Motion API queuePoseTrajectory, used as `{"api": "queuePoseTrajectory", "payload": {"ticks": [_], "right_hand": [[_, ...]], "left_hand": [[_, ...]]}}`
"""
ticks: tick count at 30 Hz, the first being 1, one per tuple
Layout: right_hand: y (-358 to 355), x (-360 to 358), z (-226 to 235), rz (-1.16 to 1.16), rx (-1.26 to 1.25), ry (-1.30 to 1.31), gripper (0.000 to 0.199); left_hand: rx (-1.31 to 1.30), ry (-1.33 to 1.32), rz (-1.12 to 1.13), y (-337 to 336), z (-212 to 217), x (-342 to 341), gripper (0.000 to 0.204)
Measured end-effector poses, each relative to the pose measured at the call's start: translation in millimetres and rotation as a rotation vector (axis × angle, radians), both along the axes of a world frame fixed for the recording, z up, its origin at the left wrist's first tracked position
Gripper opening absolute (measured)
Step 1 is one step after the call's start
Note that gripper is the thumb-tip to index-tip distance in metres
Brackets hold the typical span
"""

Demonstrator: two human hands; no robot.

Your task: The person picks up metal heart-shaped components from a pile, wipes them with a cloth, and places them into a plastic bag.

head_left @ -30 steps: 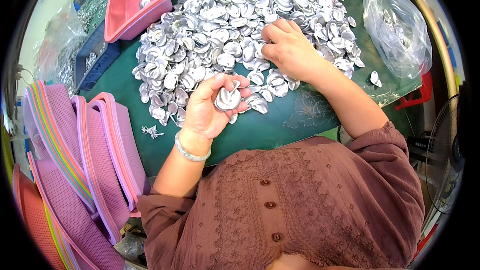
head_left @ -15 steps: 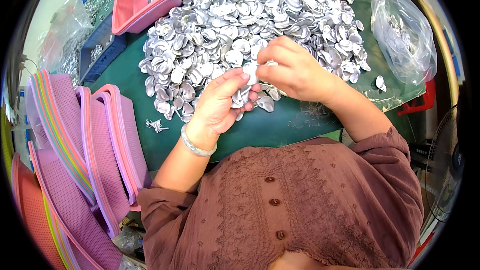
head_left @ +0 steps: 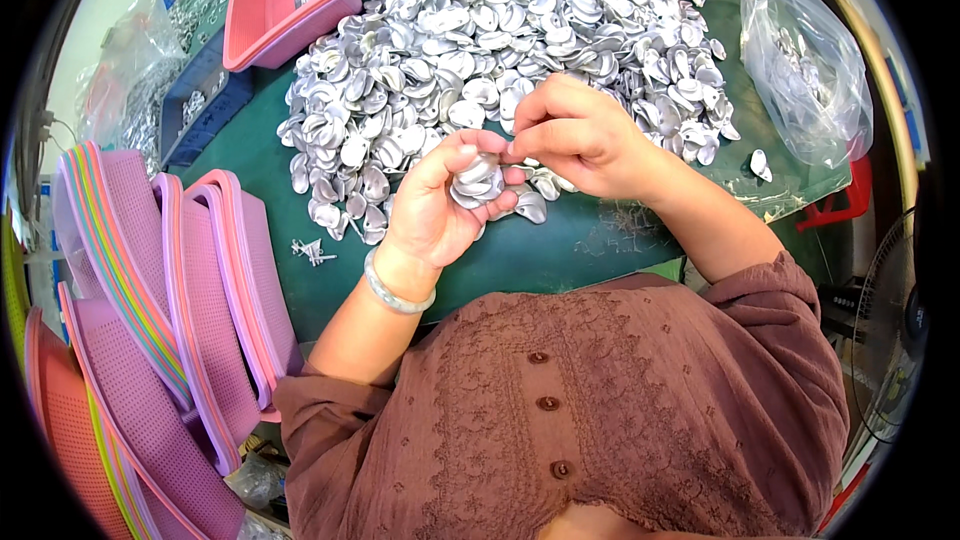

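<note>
Several silvery, oval, shell-like metal pieces [head_left: 477,182] lie cupped in my left hand [head_left: 425,200], its fingers curled around them. Close against its fingertips, my right hand [head_left: 592,145] is closed in a pinch; whatever sits between that thumb and forefinger is too hidden to make out. Both hands are over the near edge of a wide heap of the same metal pieces [head_left: 480,30]. Loose ones, such as a spoon-shaped piece [head_left: 531,206], rest on the table just under my hands.
The heap covers much of a green table [head_left: 500,265]. Small metal pins [head_left: 313,251] lie at left, two loose pieces [head_left: 760,165] at right. Pink basket [head_left: 290,0], blue bin [head_left: 205,100] and clear bag [head_left: 810,80] surround it. Stacked purple baskets [head_left: 215,310] stand left; a fan [head_left: 885,320] right.
The metal piece held up between my two hands has left that spot. My left thumb has lifted off, baring the pieces in the palm, and my right fingers have drawn together at the left fingertips.
</note>
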State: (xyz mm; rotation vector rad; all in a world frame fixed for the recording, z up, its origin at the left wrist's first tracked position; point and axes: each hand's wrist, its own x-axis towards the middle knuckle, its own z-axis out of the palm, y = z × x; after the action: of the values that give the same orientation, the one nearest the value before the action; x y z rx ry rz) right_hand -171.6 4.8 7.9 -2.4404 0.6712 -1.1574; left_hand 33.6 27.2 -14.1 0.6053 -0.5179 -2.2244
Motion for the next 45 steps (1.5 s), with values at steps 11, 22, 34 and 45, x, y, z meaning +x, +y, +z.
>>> {"api": "queuePoseTrajectory", "payload": {"ticks": [11,22,34,45], "right_hand": [[-14.1,-16.0,-12.0,-0.309,0.019,0.212,0.012],[-9.9,-15.5,-18.0,-0.335,-0.023,0.537,0.017],[-11.1,-11.7,-18.0,-0.344,-0.025,0.592,0.021],[-12.7,-9.1,-10.7,-0.140,0.040,0.150,0.011]], "left_hand": [[-0.070,0.016,0.039,-0.3,6.0,-0.4,0.043],[-0.047,0.054,0.036,-3.0,-1.4,3.0,0.049],[-0.095,-0.090,0.079,-0.1,-5.9,3.1,0.043],[0.037,-0.165,0.061,0.9,0.9,-0.3,0.028]]}}
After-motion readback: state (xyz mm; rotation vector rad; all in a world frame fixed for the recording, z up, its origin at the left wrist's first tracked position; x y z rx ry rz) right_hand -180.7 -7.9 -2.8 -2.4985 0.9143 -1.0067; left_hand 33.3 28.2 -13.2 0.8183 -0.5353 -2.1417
